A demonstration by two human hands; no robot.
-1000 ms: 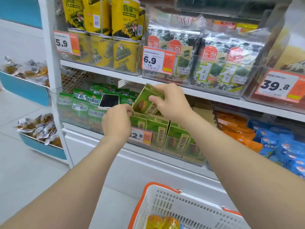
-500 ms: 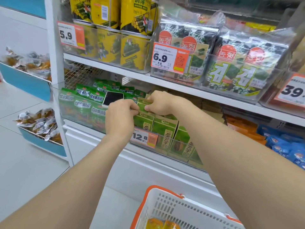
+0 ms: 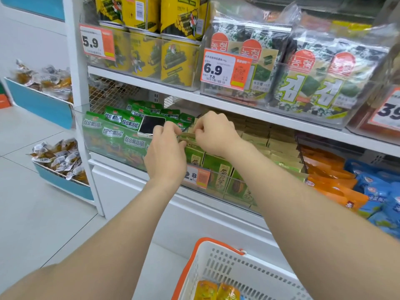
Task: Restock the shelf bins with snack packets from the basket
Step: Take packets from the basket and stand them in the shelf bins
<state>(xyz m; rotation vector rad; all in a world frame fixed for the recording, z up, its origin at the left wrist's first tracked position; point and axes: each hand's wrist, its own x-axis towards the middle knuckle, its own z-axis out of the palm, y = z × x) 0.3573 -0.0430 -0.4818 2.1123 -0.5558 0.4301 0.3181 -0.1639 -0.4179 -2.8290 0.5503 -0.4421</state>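
Note:
Both hands meet over the clear shelf bin [image 3: 216, 192] of green snack boxes on the middle shelf. My left hand [image 3: 165, 152] and my right hand [image 3: 213, 132] each pinch the top edge of one green box [image 3: 187, 137] that stands in the front row of the bin. More green boxes [image 3: 218, 169] stand beside and behind it. The white basket [image 3: 218, 263] with an orange rim sits at the bottom, with yellow-orange packets [image 3: 216, 290] lying in it.
A phone [image 3: 151, 125] lies on green pouches [image 3: 121, 135] in the bin to the left. Orange and blue packets [image 3: 357, 187] fill bins on the right. Yellow cans [image 3: 173, 55] and seaweed packs [image 3: 313, 79] stand on the shelf above. Side racks hold wrapped snacks [image 3: 58, 156].
The green box went from tilted and raised above the bin down into the front row. Both hands followed it down and now pinch its top edge.

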